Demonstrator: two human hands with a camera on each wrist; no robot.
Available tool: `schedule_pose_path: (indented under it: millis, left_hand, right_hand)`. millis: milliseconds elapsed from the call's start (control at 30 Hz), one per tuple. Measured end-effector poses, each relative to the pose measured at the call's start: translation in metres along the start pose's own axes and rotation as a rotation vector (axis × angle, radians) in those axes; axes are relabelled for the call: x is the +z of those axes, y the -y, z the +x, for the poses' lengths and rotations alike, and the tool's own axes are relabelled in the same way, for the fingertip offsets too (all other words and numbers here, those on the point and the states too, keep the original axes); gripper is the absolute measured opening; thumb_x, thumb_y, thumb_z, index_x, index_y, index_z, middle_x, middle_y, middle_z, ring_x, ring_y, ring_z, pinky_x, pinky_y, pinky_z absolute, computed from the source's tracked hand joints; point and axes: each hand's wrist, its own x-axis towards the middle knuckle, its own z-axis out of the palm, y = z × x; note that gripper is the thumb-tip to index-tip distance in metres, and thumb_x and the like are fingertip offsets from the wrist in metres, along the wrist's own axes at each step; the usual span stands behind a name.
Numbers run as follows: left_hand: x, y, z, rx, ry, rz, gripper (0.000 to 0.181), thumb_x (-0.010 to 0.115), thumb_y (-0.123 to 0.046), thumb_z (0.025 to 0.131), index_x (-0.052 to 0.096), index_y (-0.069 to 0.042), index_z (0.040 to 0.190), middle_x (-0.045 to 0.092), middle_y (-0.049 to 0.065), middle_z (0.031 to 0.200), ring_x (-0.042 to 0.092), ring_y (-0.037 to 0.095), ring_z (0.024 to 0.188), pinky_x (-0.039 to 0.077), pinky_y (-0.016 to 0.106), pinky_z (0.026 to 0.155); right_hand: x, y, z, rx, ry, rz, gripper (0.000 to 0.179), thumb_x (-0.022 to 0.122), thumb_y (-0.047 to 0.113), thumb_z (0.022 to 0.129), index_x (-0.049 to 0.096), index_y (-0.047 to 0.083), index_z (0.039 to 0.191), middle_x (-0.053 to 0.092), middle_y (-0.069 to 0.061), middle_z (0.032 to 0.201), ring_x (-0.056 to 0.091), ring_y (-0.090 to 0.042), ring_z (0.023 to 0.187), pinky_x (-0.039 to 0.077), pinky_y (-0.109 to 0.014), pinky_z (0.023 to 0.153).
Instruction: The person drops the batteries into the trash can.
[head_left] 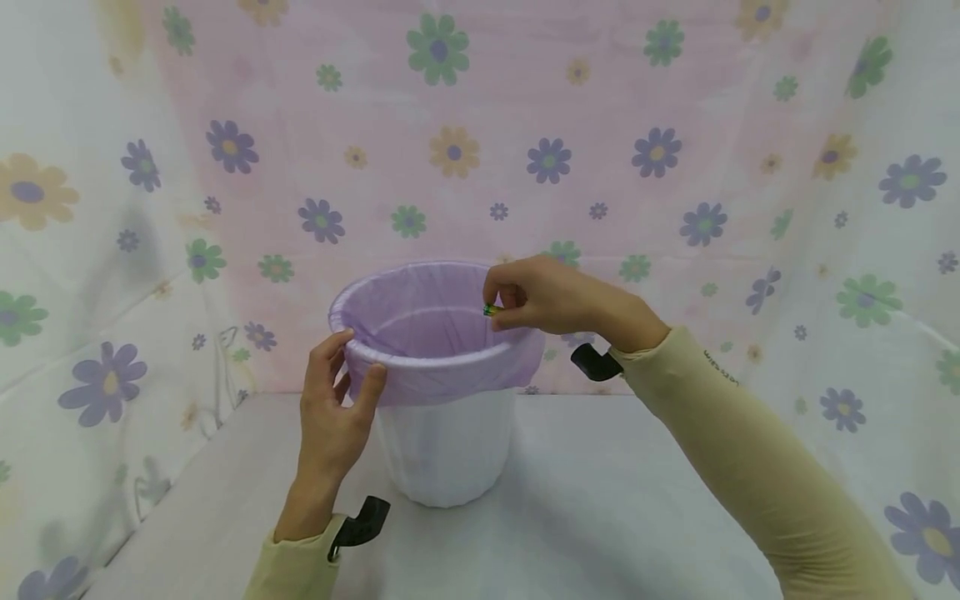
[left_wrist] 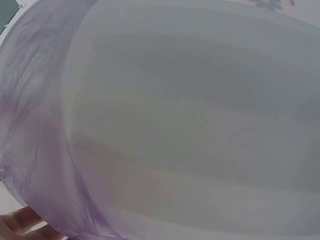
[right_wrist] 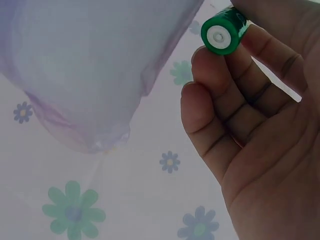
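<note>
A white trash can (head_left: 450, 450) stands upright, lined with a thin purple bag (head_left: 450, 383) folded over its rim. My left hand (head_left: 333, 425) holds the can at its near left rim, thumb at the front and fingertips farther left on the bag. In the left wrist view, its fingers (left_wrist: 22, 222) show only at the lower left corner. My right hand (head_left: 551, 296) is over the can's right rim and pinches a small green battery (head_left: 492, 310) between thumb and fingers. The right wrist view shows the white end of the battery (right_wrist: 222, 32).
The can stands on a white-covered table (head_left: 615, 500). A pink floral cloth (head_left: 495, 108) hangs behind it, and white floral cloth (head_left: 885, 350) drapes both sides. A black wrist mount (head_left: 596, 362) juts from the right sleeve, and another mount (head_left: 363, 521) from the left.
</note>
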Motion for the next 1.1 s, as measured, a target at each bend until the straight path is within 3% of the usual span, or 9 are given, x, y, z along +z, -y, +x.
schedule_pose_path:
  millis: [233,267,367,467,500,600,700,967,1100]
  left_hand:
    - [-0.001,0.001,0.0,0.002,0.0,0.002,0.05,0.065,-0.007,0.088,0.044,-0.004,0.133,0.043,0.014,0.138,0.04,0.038,0.131,0.037,0.06,0.1]
    - [-0.001,0.003,0.0,-0.001,0.0,0.004,0.05,0.065,-0.007,0.088,0.045,-0.004,0.133,0.043,0.014,0.138,0.04,0.037,0.131,0.037,0.06,0.101]
    - [-0.001,0.019,0.001,0.004,-0.001,0.005,0.05,0.066,-0.009,0.088,0.045,-0.009,0.134,0.043,0.01,0.139,0.04,0.033,0.132,0.038,0.057,0.102]
    - [-0.001,0.025,0.001,0.004,-0.005,0.002,0.051,0.067,-0.009,0.088,0.046,-0.01,0.134,0.043,0.009,0.139,0.04,0.033,0.132,0.038,0.057,0.102]
    - [-0.001,0.023,0.001,0.007,-0.006,0.002,0.051,0.067,-0.009,0.088,0.046,-0.009,0.134,0.043,0.01,0.139,0.04,0.033,0.132,0.038,0.057,0.102]
    - [-0.001,0.005,0.0,0.003,-0.004,-0.007,0.051,0.065,-0.007,0.087,0.044,-0.004,0.133,0.042,0.015,0.138,0.04,0.039,0.131,0.036,0.061,0.1]
    - [-0.001,-0.002,0.0,0.005,-0.001,-0.004,0.05,0.064,-0.006,0.088,0.043,-0.001,0.133,0.042,0.018,0.138,0.04,0.041,0.13,0.036,0.062,0.1]
    - [-0.001,0.032,0.002,0.01,0.0,0.008,0.052,0.067,-0.012,0.088,0.045,-0.015,0.135,0.042,0.006,0.14,0.04,0.031,0.133,0.038,0.056,0.102]
    - [-0.001,0.037,0.002,0.023,-0.001,0.009,0.051,0.067,-0.015,0.089,0.046,-0.019,0.135,0.042,0.004,0.14,0.04,0.031,0.133,0.038,0.056,0.102]
  right_hand:
    - [0.009,0.0,0.019,0.02,0.048,0.016,0.014,0.073,0.022,0.085,0.063,0.017,0.094,0.054,0.0,0.072,0.05,-0.016,0.072,0.044,-0.029,0.065]
    - [0.01,0.0,0.021,0.02,0.051,0.015,0.014,0.074,0.021,0.085,0.063,0.016,0.093,0.053,0.0,0.072,0.049,-0.016,0.072,0.044,-0.029,0.068]
    - [0.016,0.0,0.028,0.015,0.057,-0.003,0.014,0.074,0.02,0.084,0.063,0.015,0.091,0.052,0.001,0.069,0.049,-0.014,0.068,0.04,-0.033,0.093]
    - [0.022,-0.001,0.033,0.018,0.068,-0.013,0.015,0.074,0.02,0.084,0.062,0.015,0.09,0.051,0.001,0.069,0.049,-0.013,0.067,0.039,-0.032,0.093]
    - [0.023,-0.001,0.034,0.024,0.072,-0.015,0.015,0.074,0.02,0.084,0.062,0.015,0.09,0.051,0.001,0.07,0.049,-0.012,0.067,0.041,-0.03,0.09]
    - [0.027,0.0,0.038,0.049,0.088,-0.001,0.015,0.074,0.02,0.085,0.062,0.014,0.091,0.052,0.0,0.072,0.049,-0.013,0.069,0.042,-0.027,0.065]
    - [0.03,0.001,0.042,0.062,0.103,0.002,0.015,0.074,0.02,0.085,0.062,0.014,0.091,0.052,0.0,0.073,0.049,-0.013,0.071,0.042,-0.026,0.066]
    - [0.036,0.002,0.05,0.106,0.14,-0.012,0.017,0.074,0.023,0.085,0.062,0.014,0.092,0.054,0.0,0.077,0.051,-0.014,0.073,0.043,-0.026,0.069]
    - [0.038,0.0,0.053,0.128,0.142,-0.001,0.017,0.073,0.024,0.085,0.062,0.014,0.093,0.055,-0.001,0.079,0.052,-0.015,0.074,0.043,-0.027,0.07]
